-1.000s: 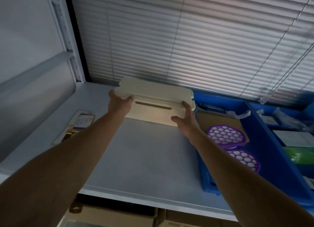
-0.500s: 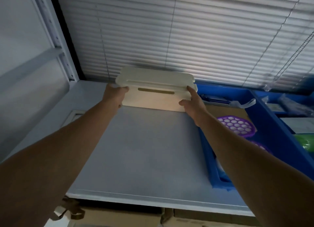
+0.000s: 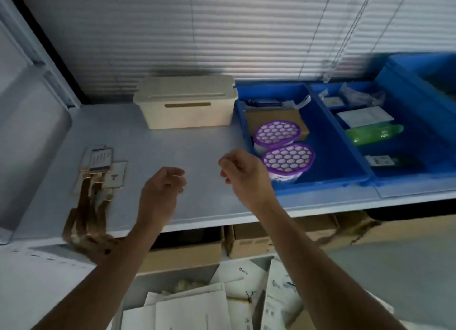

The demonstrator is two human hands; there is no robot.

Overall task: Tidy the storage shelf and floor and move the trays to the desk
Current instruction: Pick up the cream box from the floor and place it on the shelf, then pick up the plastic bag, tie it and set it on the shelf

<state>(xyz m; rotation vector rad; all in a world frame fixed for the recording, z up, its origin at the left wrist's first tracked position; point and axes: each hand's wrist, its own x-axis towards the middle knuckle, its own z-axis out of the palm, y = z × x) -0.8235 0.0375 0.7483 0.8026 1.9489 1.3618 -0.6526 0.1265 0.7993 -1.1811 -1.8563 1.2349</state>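
A cream lidded box (image 3: pixel 187 105) with a slot handle stands at the back of the grey shelf (image 3: pixel 153 161), against the blinds. My left hand (image 3: pixel 164 189) and my right hand (image 3: pixel 243 174) hover over the shelf's front half, well short of the box, both empty with fingers loosely curled. A blue tray (image 3: pixel 338 157) sits right of the box and holds two purple honeycomb-lidded tubs (image 3: pixel 287 158) and a cardboard piece. A second blue tray (image 3: pixel 417 102) further right holds a green packet and papers.
Several badges with brown lanyards (image 3: pixel 98 179) lie at the shelf's left and hang over its front edge. Cardboard boxes (image 3: pixel 187 253) sit on the level below. White papers and packets (image 3: pixel 197 307) fill a box near my arms. Blind cords (image 3: pixel 345 33) hang at the right.
Both hands have let go of the cream box and drawn back toward me. The box now rests at the back of the shelf. The view has tipped downward.
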